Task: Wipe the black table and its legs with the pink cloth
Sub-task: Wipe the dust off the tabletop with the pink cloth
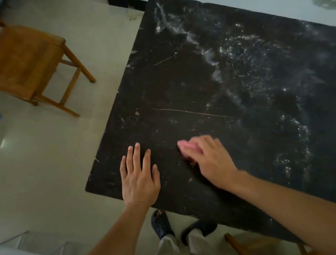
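The left hand point(140, 180) lies flat and released on the black table point(209, 79), by its near-left corner. Just to its right, the right hand point(208, 158) covers the pink cloth point(183, 145) on the tabletop. Because of blur, I cannot tell whether the fingers clench it.

There is one black table point(199, 73), filling the middle and right of the frame, and one pink cloth point(185, 146) on it. Two hands show in the lower half: the left hand point(140, 180) and the right hand point(208, 160). Two dark shoes stand at the bottom centre: the left shoe point(161, 223) and the right shoe point(200, 228). One whole wooden chair point(15, 59) sits at upper left.
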`<state>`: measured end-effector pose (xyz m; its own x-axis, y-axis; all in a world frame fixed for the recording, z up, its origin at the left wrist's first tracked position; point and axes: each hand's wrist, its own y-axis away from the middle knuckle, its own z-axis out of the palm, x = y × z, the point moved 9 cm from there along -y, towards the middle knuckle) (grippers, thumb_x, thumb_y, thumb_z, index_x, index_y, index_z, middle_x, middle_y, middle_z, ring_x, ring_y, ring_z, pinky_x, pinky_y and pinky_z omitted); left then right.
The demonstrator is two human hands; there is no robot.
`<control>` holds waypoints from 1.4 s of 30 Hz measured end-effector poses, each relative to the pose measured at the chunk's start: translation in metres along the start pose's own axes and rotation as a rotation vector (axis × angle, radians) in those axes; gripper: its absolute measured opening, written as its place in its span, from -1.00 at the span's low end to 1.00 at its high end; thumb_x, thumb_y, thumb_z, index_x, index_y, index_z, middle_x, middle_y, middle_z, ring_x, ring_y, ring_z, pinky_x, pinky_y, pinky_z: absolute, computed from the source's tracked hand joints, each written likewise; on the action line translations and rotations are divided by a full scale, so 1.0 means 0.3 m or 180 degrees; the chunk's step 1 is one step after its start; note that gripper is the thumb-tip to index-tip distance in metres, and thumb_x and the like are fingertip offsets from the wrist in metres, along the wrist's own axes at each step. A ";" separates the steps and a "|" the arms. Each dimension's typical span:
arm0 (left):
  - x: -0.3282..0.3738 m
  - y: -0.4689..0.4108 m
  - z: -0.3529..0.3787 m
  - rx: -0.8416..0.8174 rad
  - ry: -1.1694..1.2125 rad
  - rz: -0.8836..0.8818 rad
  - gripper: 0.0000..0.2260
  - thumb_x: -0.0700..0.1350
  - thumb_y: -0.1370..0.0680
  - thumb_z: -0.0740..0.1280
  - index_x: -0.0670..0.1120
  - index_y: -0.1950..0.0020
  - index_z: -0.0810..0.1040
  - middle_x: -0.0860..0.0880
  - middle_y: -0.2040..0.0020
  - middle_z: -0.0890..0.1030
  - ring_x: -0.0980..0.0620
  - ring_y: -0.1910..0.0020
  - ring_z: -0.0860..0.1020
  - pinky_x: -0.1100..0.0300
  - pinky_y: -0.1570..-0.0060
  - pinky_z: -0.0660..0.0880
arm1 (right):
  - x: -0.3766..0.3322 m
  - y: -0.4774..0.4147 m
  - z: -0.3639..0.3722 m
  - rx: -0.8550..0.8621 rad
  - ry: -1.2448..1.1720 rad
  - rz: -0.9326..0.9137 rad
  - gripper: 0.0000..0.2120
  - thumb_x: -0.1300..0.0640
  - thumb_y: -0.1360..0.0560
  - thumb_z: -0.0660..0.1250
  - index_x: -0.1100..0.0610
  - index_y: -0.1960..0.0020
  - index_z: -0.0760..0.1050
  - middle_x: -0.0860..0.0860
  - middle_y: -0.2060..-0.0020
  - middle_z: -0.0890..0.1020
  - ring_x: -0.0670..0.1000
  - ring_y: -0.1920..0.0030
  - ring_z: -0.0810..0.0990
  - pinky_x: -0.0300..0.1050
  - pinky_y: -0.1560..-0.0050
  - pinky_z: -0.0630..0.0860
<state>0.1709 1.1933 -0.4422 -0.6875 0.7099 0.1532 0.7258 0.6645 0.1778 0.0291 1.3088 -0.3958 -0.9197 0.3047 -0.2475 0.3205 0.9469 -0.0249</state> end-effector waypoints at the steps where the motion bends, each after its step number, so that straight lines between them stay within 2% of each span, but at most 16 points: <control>1: 0.000 0.000 0.000 -0.0006 -0.0010 -0.0008 -0.55 0.09 -0.60 0.01 -0.04 -0.42 0.34 -0.13 -0.53 0.20 -0.11 -0.53 0.07 -0.04 -0.48 -0.03 | -0.059 0.037 0.041 -0.0266 0.0055 -0.0371 -0.51 0.15 -0.50 0.31 0.05 -0.43 0.39 0.06 -0.17 0.49 0.08 -0.16 0.44 -0.02 -0.08 0.47; 2: -0.001 0.000 0.001 -0.0001 -0.0028 -0.0007 -0.56 0.09 -0.60 0.02 -0.04 -0.42 0.34 -0.13 -0.53 0.20 -0.10 -0.53 0.06 -0.03 -0.48 -0.05 | -0.064 0.045 0.060 -0.0382 0.0126 -0.0557 -0.57 0.10 -0.52 0.31 0.02 -0.39 0.43 0.03 -0.14 0.51 0.05 -0.14 0.46 -0.06 -0.07 0.45; 4: -0.007 -0.002 0.001 0.0009 -0.0055 -0.0010 -0.57 0.10 -0.60 0.02 -0.03 -0.42 0.33 -0.12 -0.53 0.20 -0.10 -0.53 0.05 -0.01 -0.48 -0.09 | 0.061 -0.041 0.018 -0.0057 0.0064 -0.0241 -0.82 -0.08 -0.61 0.23 -0.07 -0.06 0.57 -0.07 0.07 0.56 -0.01 0.01 0.52 -0.11 0.03 0.41; 5: -0.009 -0.003 0.001 0.0010 -0.0048 -0.0012 -0.57 0.10 -0.61 0.02 -0.02 -0.42 0.32 -0.12 -0.53 0.19 -0.09 -0.53 0.05 -0.01 -0.48 -0.10 | 0.179 -0.112 -0.010 0.0271 0.0303 0.0060 -0.76 -0.13 -0.62 0.20 -0.03 0.06 0.56 -0.07 0.14 0.56 0.01 0.08 0.53 -0.06 0.07 0.40; 7: -0.010 -0.001 0.000 0.0032 -0.0002 -0.0012 -0.57 0.09 -0.61 0.03 -0.03 -0.42 0.32 -0.12 -0.53 0.19 -0.09 -0.54 0.05 -0.03 -0.49 -0.07 | 0.446 -0.232 -0.077 0.0231 0.0532 0.1040 -0.93 0.10 -0.59 0.24 0.00 0.03 0.50 0.05 0.05 0.53 0.12 0.02 0.49 0.06 0.02 0.43; 8: -0.009 0.001 0.000 0.0049 0.0030 -0.0007 -0.57 0.09 -0.61 0.03 -0.04 -0.42 0.33 -0.12 -0.53 0.20 -0.10 -0.54 0.06 -0.04 -0.49 -0.05 | 0.565 -0.270 -0.107 0.0147 0.0523 0.1533 -0.87 0.22 -0.54 0.27 0.01 -0.02 0.46 0.12 -0.02 0.48 0.18 -0.04 0.45 0.11 -0.01 0.44; 11: -0.008 -0.003 -0.002 0.0040 0.0028 0.0001 -0.56 0.09 -0.60 0.01 -0.05 -0.42 0.35 -0.12 -0.53 0.20 -0.10 -0.54 0.06 -0.05 -0.49 -0.03 | 0.682 -0.313 -0.191 0.0004 0.0355 0.2103 -0.83 0.26 -0.53 0.24 0.01 0.00 0.47 0.15 -0.09 0.43 0.20 -0.10 0.40 0.07 -0.02 0.41; 14: -0.011 -0.007 -0.002 -0.0018 0.0011 -0.0048 -0.53 0.11 -0.60 -0.02 -0.04 -0.43 0.34 -0.11 -0.54 0.18 -0.10 -0.54 0.05 -0.06 -0.49 -0.02 | 0.536 -0.253 -0.219 0.0459 0.0016 0.1765 -0.83 0.24 -0.54 0.16 -0.01 0.04 0.44 0.06 0.01 0.43 0.10 -0.01 0.41 -0.02 0.10 0.44; 18: -0.017 -0.011 -0.001 -0.0116 0.0008 -0.0101 -0.52 0.13 -0.60 -0.04 -0.02 -0.45 0.30 -0.09 -0.55 0.14 -0.08 -0.55 0.00 -0.03 -0.49 -0.06 | 0.254 0.015 -0.115 0.0524 -0.0417 0.1177 -0.80 0.27 -0.55 0.27 0.05 -0.10 0.54 0.03 0.05 0.48 0.01 0.06 0.41 -0.01 0.10 0.49; 21: -0.021 -0.015 -0.009 -0.0112 0.0078 -0.0149 -0.57 0.10 -0.62 0.05 -0.02 -0.45 0.30 -0.09 -0.56 0.12 -0.08 -0.55 -0.01 -0.03 -0.49 -0.08 | 0.098 0.228 -0.035 0.0377 -0.0487 0.1033 -0.63 0.21 -0.52 0.26 0.06 -0.31 0.50 0.04 -0.06 0.51 0.01 -0.03 0.45 -0.07 0.02 0.50; 25: -0.012 -0.012 -0.024 -0.0042 0.0158 -0.0165 -0.59 0.03 -0.62 0.15 -0.06 -0.45 0.30 -0.11 -0.56 0.12 -0.09 -0.55 0.01 -0.06 -0.50 -0.05 | -0.082 0.458 0.049 0.0149 -0.0544 0.0955 -0.37 0.30 -0.35 0.42 0.02 -0.40 0.43 0.02 -0.12 0.49 0.03 -0.07 0.45 -0.10 0.04 0.46; 28: 0.000 -0.002 -0.029 0.0032 0.0085 -0.0169 -0.58 0.01 -0.63 0.14 -0.08 -0.46 0.28 -0.12 -0.56 0.11 -0.11 -0.54 0.01 -0.08 -0.50 -0.04 | -0.095 0.592 0.061 0.0088 -0.0327 0.0952 -0.24 0.33 -0.22 0.45 0.00 -0.38 0.42 -0.02 -0.09 0.51 0.03 -0.05 0.47 -0.12 0.07 0.41; 30: 0.011 0.000 -0.022 0.0010 -0.0012 -0.0157 -0.57 0.01 -0.64 0.11 -0.09 -0.49 0.24 -0.12 -0.56 0.08 -0.11 -0.55 -0.01 -0.08 -0.50 -0.05 | 0.009 0.635 0.028 0.0273 -0.0118 0.1102 -0.34 0.36 -0.28 0.39 0.00 -0.35 0.48 0.00 -0.06 0.51 0.05 -0.02 0.47 -0.10 0.06 0.38; 35: 0.064 0.026 -0.024 -0.0146 -0.0332 -0.0111 -0.53 0.02 -0.65 0.05 -0.14 -0.53 0.15 -0.18 -0.57 0.04 -0.17 -0.54 -0.01 -0.12 -0.50 -0.01 | 0.436 0.630 -0.142 0.0290 0.0189 0.2445 -0.68 0.27 -0.49 0.30 -0.04 -0.16 0.55 0.04 -0.05 0.47 0.15 -0.05 0.44 0.01 0.02 0.37; 39: 0.273 0.122 -0.025 -0.0097 -0.0044 0.0226 -0.53 0.04 -0.64 0.09 -0.14 -0.51 0.21 -0.19 -0.55 0.10 -0.16 -0.54 0.03 -0.10 -0.50 0.01 | 0.239 0.714 -0.196 0.0633 0.0113 0.1758 -0.51 0.35 -0.36 0.39 0.01 -0.24 0.54 0.06 -0.05 0.52 0.14 -0.02 0.48 0.01 0.06 0.44; 42: 0.469 0.197 0.020 -0.0159 0.0291 0.0410 -0.53 0.05 -0.64 0.10 -0.13 -0.49 0.25 -0.18 -0.54 0.14 -0.14 -0.54 0.04 -0.08 -0.51 0.02 | 0.020 0.859 -0.063 0.0341 0.0008 0.1159 -0.34 0.39 -0.26 0.41 0.02 -0.33 0.48 0.02 -0.07 0.53 0.07 -0.04 0.47 -0.05 0.07 0.44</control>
<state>0.1172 1.3337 -0.4161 -0.5898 0.7628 0.2652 0.8076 0.5553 0.1988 0.1017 1.5566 -0.3853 -0.7417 0.6198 -0.2563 0.6483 0.7605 -0.0368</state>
